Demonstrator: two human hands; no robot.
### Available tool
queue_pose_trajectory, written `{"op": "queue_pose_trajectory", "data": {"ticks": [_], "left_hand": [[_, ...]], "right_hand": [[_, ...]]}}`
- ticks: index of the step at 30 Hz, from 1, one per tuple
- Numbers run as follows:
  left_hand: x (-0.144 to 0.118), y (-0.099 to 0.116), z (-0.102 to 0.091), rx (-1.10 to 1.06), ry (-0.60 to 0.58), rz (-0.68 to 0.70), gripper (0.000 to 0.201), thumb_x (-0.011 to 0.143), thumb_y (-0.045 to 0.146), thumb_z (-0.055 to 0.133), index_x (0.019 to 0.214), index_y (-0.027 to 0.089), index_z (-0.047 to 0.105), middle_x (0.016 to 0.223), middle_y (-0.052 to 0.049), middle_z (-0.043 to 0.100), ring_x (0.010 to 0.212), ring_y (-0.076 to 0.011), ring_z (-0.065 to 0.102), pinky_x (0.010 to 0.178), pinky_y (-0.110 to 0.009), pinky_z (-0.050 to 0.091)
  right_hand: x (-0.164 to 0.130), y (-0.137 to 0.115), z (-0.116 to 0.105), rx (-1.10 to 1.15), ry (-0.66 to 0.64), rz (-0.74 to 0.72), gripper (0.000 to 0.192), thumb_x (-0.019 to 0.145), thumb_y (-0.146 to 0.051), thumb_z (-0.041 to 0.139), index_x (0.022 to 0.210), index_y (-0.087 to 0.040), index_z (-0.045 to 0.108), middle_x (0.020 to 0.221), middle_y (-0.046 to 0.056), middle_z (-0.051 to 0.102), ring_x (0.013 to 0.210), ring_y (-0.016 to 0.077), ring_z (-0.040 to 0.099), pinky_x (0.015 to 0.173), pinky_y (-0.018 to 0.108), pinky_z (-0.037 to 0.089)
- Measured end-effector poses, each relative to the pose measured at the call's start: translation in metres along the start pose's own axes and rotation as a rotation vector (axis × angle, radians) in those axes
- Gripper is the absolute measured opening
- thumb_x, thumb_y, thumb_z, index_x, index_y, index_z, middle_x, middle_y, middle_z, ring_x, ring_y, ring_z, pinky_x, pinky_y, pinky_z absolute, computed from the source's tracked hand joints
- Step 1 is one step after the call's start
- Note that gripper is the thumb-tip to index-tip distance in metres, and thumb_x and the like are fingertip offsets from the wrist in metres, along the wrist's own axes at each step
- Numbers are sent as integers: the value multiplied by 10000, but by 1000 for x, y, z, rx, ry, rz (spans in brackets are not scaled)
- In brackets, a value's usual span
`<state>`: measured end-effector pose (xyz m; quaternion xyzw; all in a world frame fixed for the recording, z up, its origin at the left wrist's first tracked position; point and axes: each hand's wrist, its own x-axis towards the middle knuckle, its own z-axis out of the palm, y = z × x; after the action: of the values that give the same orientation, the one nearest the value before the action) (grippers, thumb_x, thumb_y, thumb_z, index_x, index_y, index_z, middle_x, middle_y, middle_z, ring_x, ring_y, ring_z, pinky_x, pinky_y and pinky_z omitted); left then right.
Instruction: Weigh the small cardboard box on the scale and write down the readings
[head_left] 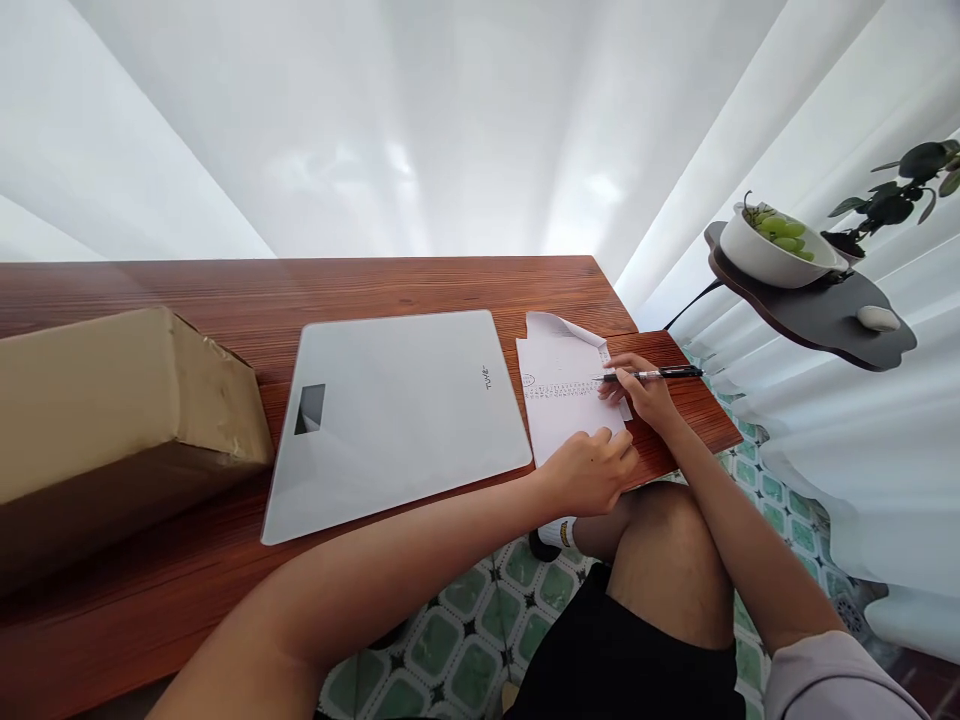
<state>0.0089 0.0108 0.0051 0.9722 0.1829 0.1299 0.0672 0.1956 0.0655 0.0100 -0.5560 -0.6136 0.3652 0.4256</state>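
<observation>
We see the right hand (646, 395) with its fingers closed around a black pen (652, 374), the tip on a sheet of paper (562, 395) at the table's (225, 600) right end. The left hand (589, 470), fingers curled, presses on the paper's near edge, beside a white scale (397, 420).

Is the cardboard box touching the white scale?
Apart. The head view shows a strip of bare wooden table between the cardboard box and the near edge of the white scale, so they don't meet.
</observation>
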Motion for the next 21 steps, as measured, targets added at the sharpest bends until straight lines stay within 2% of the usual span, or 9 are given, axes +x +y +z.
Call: {"op": "queue_pose_trajectory", "data": {"ticks": [2,4,7,12,21], "left_hand": [[0,0,0,-2,-7,-3,182,943,253,513,1048,126,592,1068,-119,582,837,-252,544,539,-374,404],[1,1,1,-4,-5,-6,189,936,255,520,1051,124,593,1049,-113,579,831,-253,545,528,-379,391],[0,1,1,-10,5,-5,163,936,252,510,1015,132,588,1019,-103,573,794,-242,536,516,-378,366],[0,1,-1,-7,-10,-3,152,936,247,517,1013,134,581,1029,-106,570,782,-235,531,526,-372,359],[0,1,-3,-14,-37,-11,141,948,228,499,1016,137,583,1036,-114,584,788,-239,539,551,-383,372]], "right_hand": [[-1,2,1,-30,6,-2,410,838,-620,686,803,-220,600,644,30,695,534,185,656,493,297,545],[-3,4,1,-50,39,-18,440,800,-588,757,687,-229,529,539,-8,614,424,145,556,415,270,469],[-4,6,2,-59,51,-18,467,821,-591,754,681,-239,480,467,-55,518,351,113,439,351,251,372],[-3,6,4,-48,-65,-7,470,898,-616,672,713,-240,460,510,-45,562,401,118,490,401,247,419],[-2,7,5,-105,-68,-33,480,929,-642,623,726,-241,454,528,-44,565,412,116,481,412,251,409]]}}
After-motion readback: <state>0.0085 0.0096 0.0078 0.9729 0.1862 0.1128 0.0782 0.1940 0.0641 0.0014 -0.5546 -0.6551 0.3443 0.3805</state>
